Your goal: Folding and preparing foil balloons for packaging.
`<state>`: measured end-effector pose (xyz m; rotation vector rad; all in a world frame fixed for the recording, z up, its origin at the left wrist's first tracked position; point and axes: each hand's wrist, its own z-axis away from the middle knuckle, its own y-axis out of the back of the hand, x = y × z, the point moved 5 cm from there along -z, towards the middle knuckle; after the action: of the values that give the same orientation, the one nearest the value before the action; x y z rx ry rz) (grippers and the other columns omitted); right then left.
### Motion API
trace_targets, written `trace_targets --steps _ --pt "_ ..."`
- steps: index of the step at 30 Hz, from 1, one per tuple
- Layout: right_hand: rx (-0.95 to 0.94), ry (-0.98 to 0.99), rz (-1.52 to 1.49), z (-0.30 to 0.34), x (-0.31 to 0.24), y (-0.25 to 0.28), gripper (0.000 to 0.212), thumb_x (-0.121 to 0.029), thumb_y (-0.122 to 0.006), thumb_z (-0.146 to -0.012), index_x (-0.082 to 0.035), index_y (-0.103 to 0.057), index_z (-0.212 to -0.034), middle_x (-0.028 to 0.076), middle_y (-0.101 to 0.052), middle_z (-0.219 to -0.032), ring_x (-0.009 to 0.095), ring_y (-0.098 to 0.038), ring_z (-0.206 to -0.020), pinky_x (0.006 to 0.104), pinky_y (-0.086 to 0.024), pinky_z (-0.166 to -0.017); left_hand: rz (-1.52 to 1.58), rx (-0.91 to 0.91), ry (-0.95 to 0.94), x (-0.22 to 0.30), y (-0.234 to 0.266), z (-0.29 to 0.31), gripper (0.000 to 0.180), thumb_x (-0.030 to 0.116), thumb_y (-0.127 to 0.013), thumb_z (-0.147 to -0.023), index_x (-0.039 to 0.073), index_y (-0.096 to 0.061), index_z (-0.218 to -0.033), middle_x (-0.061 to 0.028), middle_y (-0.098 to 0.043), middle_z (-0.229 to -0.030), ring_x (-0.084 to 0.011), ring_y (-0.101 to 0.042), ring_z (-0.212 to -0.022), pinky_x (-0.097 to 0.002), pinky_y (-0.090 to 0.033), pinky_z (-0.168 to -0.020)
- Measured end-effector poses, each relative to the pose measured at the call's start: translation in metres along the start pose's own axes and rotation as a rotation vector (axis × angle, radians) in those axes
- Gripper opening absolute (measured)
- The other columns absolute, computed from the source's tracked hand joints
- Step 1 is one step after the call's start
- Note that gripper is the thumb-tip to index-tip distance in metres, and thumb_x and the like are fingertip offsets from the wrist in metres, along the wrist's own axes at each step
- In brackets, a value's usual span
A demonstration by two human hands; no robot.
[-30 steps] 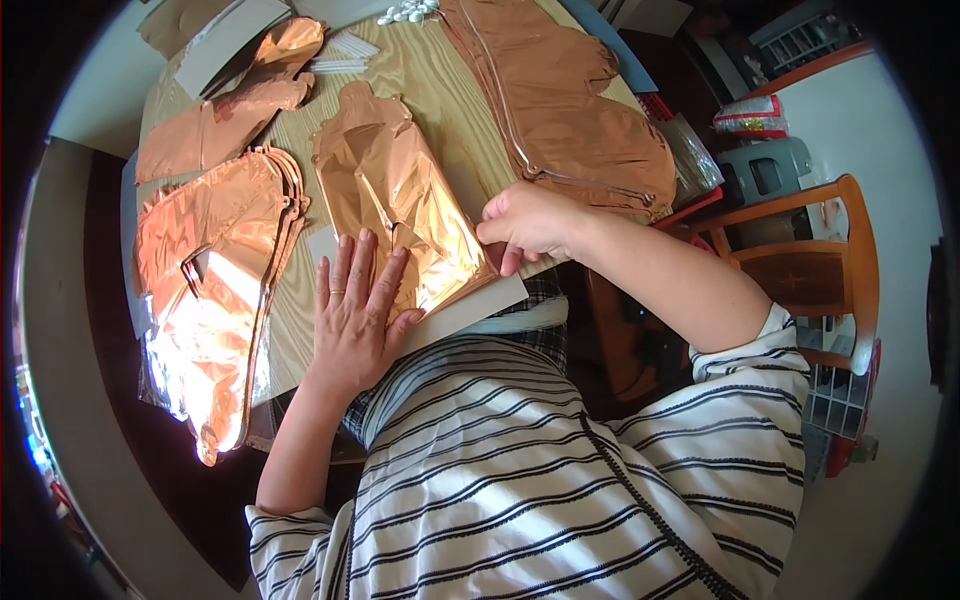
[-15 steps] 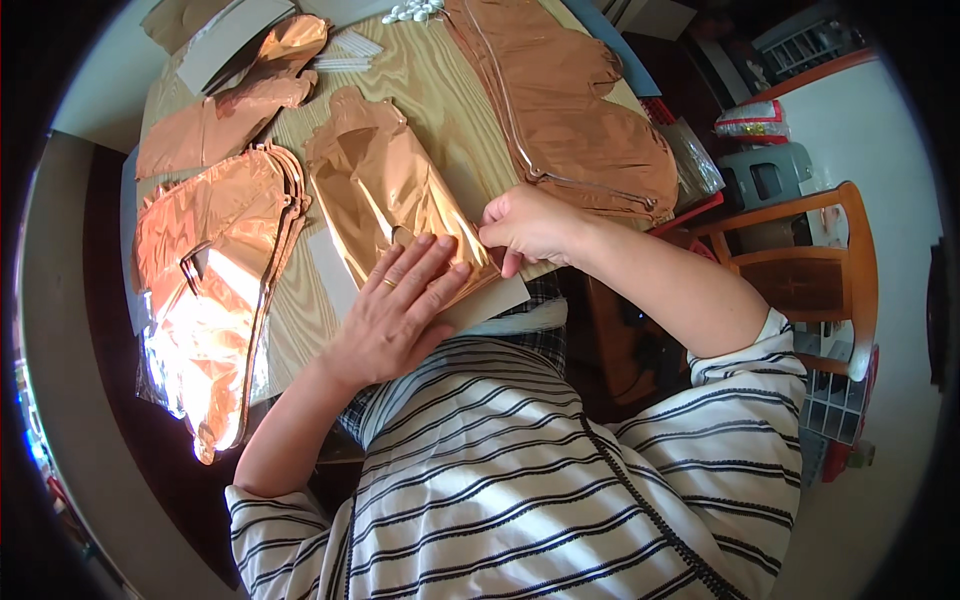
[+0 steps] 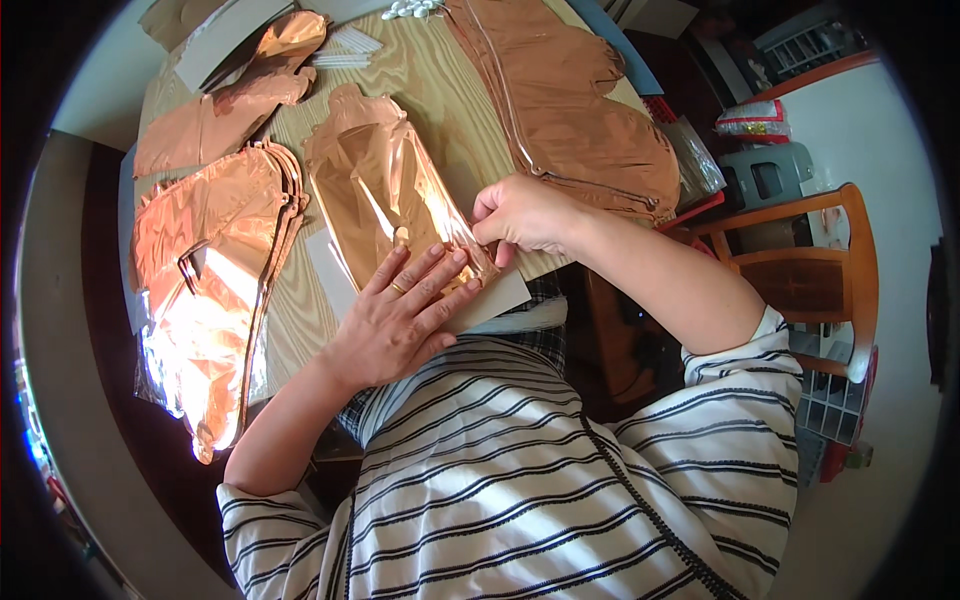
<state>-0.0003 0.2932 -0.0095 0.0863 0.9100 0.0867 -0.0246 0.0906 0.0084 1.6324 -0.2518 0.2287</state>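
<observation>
- Left of your L hand, well apart: stack of shiny copper foil pcs (image 3: 215, 225), ragged R edges fanned, on the wood-grain table (image 3: 300, 330).
- Up & L of same hand, past that stack: flatter copper pcs (image 3: 195, 135); beyond, grey-white boards (image 3: 235, 42) & thin white sticks (image 3: 343, 58).
- Just ahead of your L fingers, btwn both hands: main foil pc (image 3: 355, 165), creased, narrow end pointing away from you, near end over a white card (image 3: 502, 298).
- Your L hand (image 3: 400, 320): palm down, fingers straight, slightly spread, tips on foil's near end; nothing gripped.
- Your R hand (image 3: 522, 215): fingers curled, thumb & index tips close tog. at foil's R edge; can't tell if edge is pinched.
- Beyond R hand, up & R: big dull-copper foil stack (image 3: 585, 120) w/ wavy R edge.
- Far R of R hand: wooden chair (image 3: 862, 275), off table.
</observation>
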Motion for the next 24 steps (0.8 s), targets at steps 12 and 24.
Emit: trace_targets --steps 12,24 --pt "-0.042 0.066 0.159 -0.004 -0.006 0.006 0.014 -0.012 -0.069 -0.088 0.001 -0.069 -0.089 0.007 -0.070 -0.077 0.011 -0.061 -0.055 0.0251 -0.047 -0.048 -0.067 -0.023 -0.070 0.006 0.006 0.001 0.073 0.056 -0.049 -0.099 0.014 -0.039 -0.158 -0.0122 -0.033 -0.165 -0.0321 -0.028 -0.154 -0.0529 -0.015 -0.126" --pt "0.203 0.205 0.188 0.031 -0.018 0.005 0.019 -0.016 -0.065 -0.099 0.003 -0.064 -0.099 0.006 -0.067 -0.078 0.008 -0.057 -0.055 0.0231 -0.047 -0.049 0.127 0.147 -0.036 -0.004 0.008 0.010 0.076 0.039 -0.068 -0.089 0.008 -0.043 -0.154 -0.0173 -0.034 -0.163 -0.0368 -0.037 -0.148 -0.0528 -0.029 -0.120"
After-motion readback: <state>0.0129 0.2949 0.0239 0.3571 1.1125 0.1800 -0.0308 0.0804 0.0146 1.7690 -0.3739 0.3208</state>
